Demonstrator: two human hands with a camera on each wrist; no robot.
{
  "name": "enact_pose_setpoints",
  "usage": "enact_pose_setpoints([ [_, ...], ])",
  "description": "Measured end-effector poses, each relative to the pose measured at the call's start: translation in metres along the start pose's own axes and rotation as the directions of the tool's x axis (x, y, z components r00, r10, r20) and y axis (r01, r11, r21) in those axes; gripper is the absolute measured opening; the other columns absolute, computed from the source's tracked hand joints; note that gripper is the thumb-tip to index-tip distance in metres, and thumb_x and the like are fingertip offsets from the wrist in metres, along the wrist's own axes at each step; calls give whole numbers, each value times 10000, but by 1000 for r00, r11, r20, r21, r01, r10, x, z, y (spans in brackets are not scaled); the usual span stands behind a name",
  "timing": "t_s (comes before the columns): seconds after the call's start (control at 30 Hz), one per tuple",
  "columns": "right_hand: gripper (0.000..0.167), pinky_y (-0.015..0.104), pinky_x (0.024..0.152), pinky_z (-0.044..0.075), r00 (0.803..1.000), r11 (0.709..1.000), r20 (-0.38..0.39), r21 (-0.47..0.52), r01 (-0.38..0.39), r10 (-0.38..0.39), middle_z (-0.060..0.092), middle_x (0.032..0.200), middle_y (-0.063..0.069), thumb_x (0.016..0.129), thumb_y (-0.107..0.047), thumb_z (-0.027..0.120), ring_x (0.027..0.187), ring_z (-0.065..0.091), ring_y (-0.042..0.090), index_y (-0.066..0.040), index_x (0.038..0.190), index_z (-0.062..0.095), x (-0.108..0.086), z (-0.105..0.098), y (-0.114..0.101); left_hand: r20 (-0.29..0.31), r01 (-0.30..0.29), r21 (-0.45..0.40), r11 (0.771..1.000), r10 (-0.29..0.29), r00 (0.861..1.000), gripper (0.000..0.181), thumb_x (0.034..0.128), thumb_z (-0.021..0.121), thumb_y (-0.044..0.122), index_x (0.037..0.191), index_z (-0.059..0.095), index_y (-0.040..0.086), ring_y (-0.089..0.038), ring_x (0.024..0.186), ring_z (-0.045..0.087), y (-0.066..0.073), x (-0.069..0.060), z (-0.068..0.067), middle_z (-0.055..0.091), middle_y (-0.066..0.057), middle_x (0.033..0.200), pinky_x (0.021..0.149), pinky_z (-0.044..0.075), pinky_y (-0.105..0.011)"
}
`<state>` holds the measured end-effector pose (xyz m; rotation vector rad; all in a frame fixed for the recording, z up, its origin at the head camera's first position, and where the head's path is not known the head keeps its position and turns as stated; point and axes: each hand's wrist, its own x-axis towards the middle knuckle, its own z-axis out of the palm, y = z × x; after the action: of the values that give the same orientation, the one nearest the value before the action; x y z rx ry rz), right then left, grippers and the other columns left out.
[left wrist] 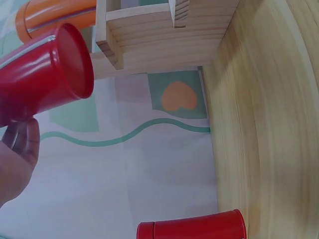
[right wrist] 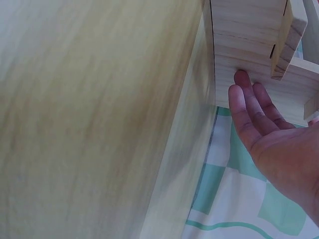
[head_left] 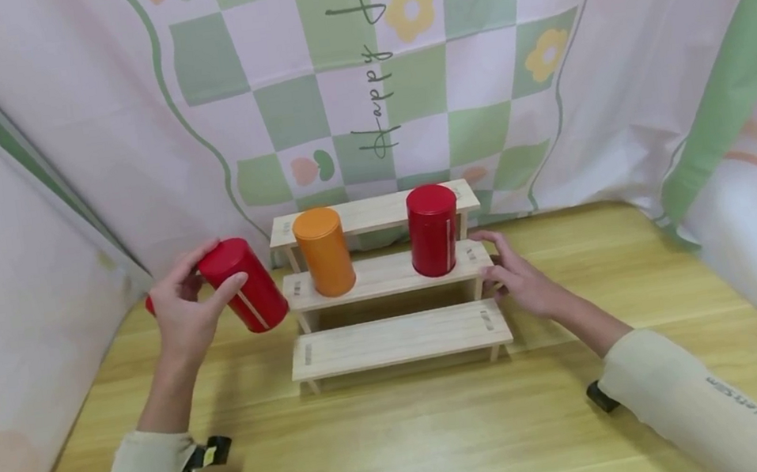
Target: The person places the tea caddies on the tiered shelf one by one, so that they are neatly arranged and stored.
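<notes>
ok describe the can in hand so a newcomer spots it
Start at the three-tier wooden stand on the table. Left of its middle shelf, the left hand holds a red can. Unlike the upright orange can and second red can on that shelf, it tilts.

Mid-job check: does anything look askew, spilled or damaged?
Nothing looks spilled or damaged. Only the held red can tilts, gripped by the left hand, so that seems just handling. The orange can and another red can stand upright on the wooden rack.
</notes>
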<state>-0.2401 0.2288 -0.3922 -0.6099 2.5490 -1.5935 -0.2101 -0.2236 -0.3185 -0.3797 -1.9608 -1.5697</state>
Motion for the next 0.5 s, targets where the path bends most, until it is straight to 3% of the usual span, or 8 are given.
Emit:
enact_pose_setpoints([
  [0.5,566,470,723,563,1000,1000,-4,10,6,-6,565,1190,323,1079,-135,400,913,604,386,-62,1584,157,1,0,2,101,-116,-96,989,126,987,471,838,681,-201,1301,621,-138,-89,895,648,2,-5,10,693,72,1127,838,549,-157],
])
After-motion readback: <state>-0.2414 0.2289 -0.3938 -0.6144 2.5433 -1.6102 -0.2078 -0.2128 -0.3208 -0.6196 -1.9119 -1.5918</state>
